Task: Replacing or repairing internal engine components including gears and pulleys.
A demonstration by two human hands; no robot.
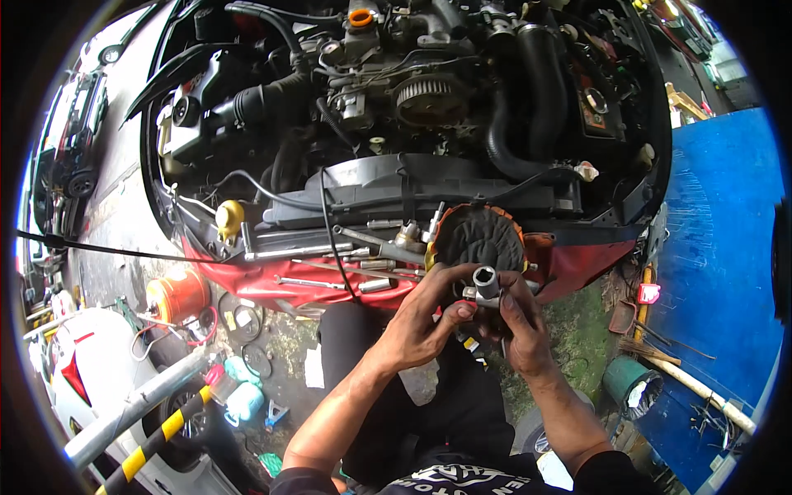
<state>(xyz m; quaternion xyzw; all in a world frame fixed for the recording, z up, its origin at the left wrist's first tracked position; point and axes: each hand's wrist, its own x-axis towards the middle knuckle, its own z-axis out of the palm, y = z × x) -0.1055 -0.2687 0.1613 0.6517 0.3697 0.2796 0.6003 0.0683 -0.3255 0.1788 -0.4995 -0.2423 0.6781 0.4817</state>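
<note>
My left hand and my right hand meet in front of the car's nose, fingers closed. Between them is a short silver socket, its open end facing up toward me. My right fingers and thumb grip it from the side. Next to the socket, at my left thumb, a small metal tool piece shows; most of it is hidden by the fingers. Just beyond the hands lies a round, dark padded thing with an orange rim. Several wrenches and sockets rest on the red bumper to the left.
Ahead is the open engine bay with a toothed pulley and black hoses. A yellow cup-shaped part sits at its front left. An orange bucket stands on the left floor; a green bin is at right, by a blue panel.
</note>
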